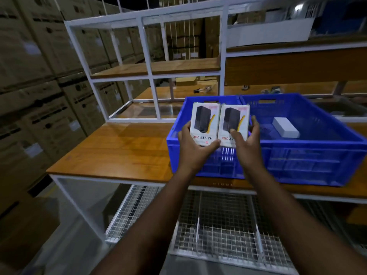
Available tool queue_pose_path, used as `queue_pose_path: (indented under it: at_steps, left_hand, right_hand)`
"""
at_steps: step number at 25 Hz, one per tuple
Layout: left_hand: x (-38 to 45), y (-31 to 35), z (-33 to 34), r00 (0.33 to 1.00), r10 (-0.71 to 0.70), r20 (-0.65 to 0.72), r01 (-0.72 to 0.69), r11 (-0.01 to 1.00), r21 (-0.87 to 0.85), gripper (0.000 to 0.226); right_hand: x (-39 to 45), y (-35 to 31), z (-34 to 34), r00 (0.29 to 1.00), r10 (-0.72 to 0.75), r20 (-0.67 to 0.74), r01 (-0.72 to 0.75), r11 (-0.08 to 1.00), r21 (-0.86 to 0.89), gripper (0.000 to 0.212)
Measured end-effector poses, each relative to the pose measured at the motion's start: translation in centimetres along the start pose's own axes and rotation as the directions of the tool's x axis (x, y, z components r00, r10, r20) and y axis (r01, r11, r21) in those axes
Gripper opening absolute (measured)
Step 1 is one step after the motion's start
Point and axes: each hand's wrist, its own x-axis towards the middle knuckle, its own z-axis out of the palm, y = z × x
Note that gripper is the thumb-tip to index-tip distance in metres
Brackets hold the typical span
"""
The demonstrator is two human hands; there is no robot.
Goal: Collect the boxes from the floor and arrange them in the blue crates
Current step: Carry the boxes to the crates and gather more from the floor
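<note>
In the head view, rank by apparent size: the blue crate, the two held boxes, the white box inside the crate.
1. Blue crate.
2. Left held box and right held box: alike.
3. White box, though farther away.

The left white box carried the words "HALLEY 20K", printed upside down to the camera, "20K" in red. On the right white box, touching it, only "LEY 20K" showed beside a thumb. Markings on the stacked cartons were too blurred to read.
</note>
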Motion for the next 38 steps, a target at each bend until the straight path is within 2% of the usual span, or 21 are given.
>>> queue_pose_path:
  at_steps: [3,5,8,11,14,18,22,24,26,29,31,34,35,38]
  left_hand:
    - [4.9,0.5,3.1,0.997,-0.068,-0.045,0.070,0.997,0.039,0.087]
    - [7.6,0.2,4.8,0.986,-0.128,-0.112,0.135,0.989,0.062,0.091]
    - [10.4,-0.5,7.2,0.964,-0.257,-0.075,0.266,0.952,0.150,0.098]
    - [11.4,-1.2,9.1,0.948,-0.319,0.018,0.299,0.906,0.300,0.092]
    - [12.3,-1.9,9.7,0.950,-0.311,0.032,0.273,0.875,0.401,0.092]
    - [12.1,-2.3,9.3,0.975,-0.222,0.025,0.161,0.774,0.613,0.078]
    - [11.4,-2.5,10.0,0.967,-0.229,0.114,0.122,0.805,0.581,0.072]
    - [11.7,-2.4,9.7,0.946,-0.261,0.195,0.124,0.843,0.524,0.070]
    - [11.7,-2.2,9.3,0.936,-0.268,0.228,0.109,0.837,0.537,0.060]
    - [11.2,-2.1,9.1,0.944,-0.249,0.215,0.080,0.808,0.584,0.053]
    - [11.2,-2.2,9.0,0.944,-0.263,0.200,0.090,0.788,0.609,0.056]
    - [11.3,-2.4,9.1,0.933,-0.305,0.194,0.069,0.676,0.734,0.054]
    - [11.0,-2.4,9.1,0.934,-0.303,0.187,0.063,0.656,0.752,0.053]
    - [10.0,-3.0,9.3,0.958,-0.245,0.148,0.066,0.692,0.719,0.046]
  right_hand:
    - [6.0,0.2,-0.2,0.995,-0.058,-0.081,0.039,0.974,-0.222,0.068]
    - [8.9,0.4,-0.4,0.991,-0.096,-0.089,0.048,0.900,-0.433,0.066]
    - [11.7,1.9,-0.2,0.988,-0.153,0.027,0.124,0.672,-0.730,0.065]
    - [12.5,3.5,0.0,0.984,-0.134,0.121,0.172,0.495,-0.852,0.058]
    - [12.1,4.3,0.1,0.981,-0.116,0.154,0.188,0.400,-0.897,0.056]
    - [11.2,5.2,0.5,0.983,-0.039,0.177,0.178,0.385,-0.906,0.063]
    - [11.5,5.4,0.5,0.982,0.017,0.190,0.164,0.436,-0.885,0.064]
    - [11.6,5.6,0.3,0.984,-0.021,0.177,0.166,0.467,-0.869,0.057]
    - [11.3,5.8,0.3,0.980,-0.085,0.180,0.199,0.448,-0.872,0.054]
    - [11.1,5.7,0.5,0.968,-0.132,0.215,0.249,0.369,-0.895,0.061]
    - [11.0,5.6,0.5,0.959,-0.124,0.256,0.282,0.313,-0.907,0.049]
    - [10.9,5.9,0.4,0.928,-0.132,0.349,0.371,0.217,-0.903,0.033]
    - [11.0,6.1,0.4,0.926,-0.128,0.355,0.375,0.207,-0.904,0.034]
    - [11.2,6.7,0.4,0.931,-0.147,0.334,0.363,0.263,-0.894,0.036]
